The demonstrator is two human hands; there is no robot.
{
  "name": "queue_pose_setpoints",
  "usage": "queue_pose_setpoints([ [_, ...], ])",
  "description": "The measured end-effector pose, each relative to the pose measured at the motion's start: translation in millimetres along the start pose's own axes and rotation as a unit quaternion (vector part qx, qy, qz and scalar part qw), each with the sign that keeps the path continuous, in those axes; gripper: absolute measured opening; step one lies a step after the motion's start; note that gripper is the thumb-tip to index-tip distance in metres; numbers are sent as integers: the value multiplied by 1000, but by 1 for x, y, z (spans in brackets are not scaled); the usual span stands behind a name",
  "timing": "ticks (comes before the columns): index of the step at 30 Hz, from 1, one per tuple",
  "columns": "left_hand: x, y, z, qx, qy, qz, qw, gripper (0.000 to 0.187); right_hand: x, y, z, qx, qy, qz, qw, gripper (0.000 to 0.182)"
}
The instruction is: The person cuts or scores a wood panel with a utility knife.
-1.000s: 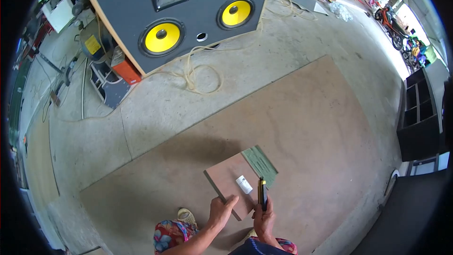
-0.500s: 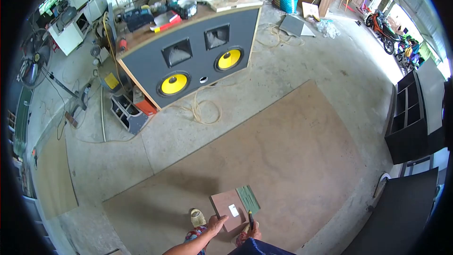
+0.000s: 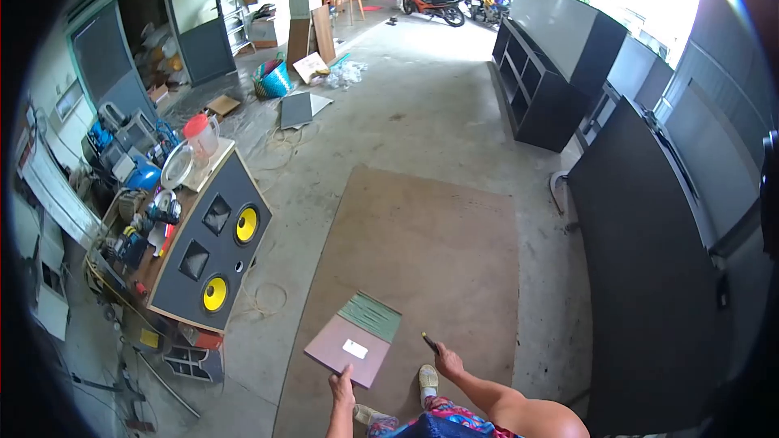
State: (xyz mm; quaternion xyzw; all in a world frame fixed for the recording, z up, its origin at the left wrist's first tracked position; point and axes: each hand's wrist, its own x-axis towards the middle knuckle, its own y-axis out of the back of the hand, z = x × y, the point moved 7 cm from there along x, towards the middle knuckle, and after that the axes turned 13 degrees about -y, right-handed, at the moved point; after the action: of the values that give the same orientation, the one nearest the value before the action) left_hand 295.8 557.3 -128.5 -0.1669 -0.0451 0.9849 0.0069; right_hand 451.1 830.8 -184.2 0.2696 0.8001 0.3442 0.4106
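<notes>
My left hand (image 3: 343,389) grips the near edge of a flat, pinkish-brown board (image 3: 334,347), thumb on top. A white label (image 3: 355,349) sits on the board, and a ridged green section (image 3: 369,316) covers its far end. In my right hand (image 3: 449,360) is a slim dark tool with a yellow tip (image 3: 431,344), pointing forward and left, apart from the board. Its exact kind is too small to make out. Beneath both hands lies a large brown sheet (image 3: 430,243) on the concrete floor.
A speaker cabinet (image 3: 195,258) with yellow cones stands at left, loaded with tools and a red-lidded jug (image 3: 202,136). Cables (image 3: 264,298) lie beside it. A long dark panel (image 3: 649,276) and a black shelf unit (image 3: 540,105) line the right side. Motorcycles (image 3: 434,4) stand farther back.
My view has swung right, bringing the black shelf unit and dark panel further in. The board and left hand now sit further left, and the tool has moved away from the board.
</notes>
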Motion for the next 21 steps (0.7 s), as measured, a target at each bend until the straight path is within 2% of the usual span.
queue_pose_setpoints([
  [3, 7, -16, 32, -45, -1, -37, 998, 33, 9, 30, -17, 38, 15, 20, 999, 33],
  [6, 2, -27, 70, -88, -51, -33, 994, 34, 18, 52, -32, 83, 33, 18, 996, 35],
  [12, -24, -31, 117, -151, -82, -24, 985, 40, 35, 88, -56, 125, 107, 47, 985, 33],
  [16, -45, -18, 136, -169, -67, 20, 983, 38, 54, 81, -72, 191, 126, -23, 973, 34],
  [21, -55, 16, 155, -177, -65, 41, 981, 21, 22, 71, -125, 241, 111, -107, 958, 34],
])
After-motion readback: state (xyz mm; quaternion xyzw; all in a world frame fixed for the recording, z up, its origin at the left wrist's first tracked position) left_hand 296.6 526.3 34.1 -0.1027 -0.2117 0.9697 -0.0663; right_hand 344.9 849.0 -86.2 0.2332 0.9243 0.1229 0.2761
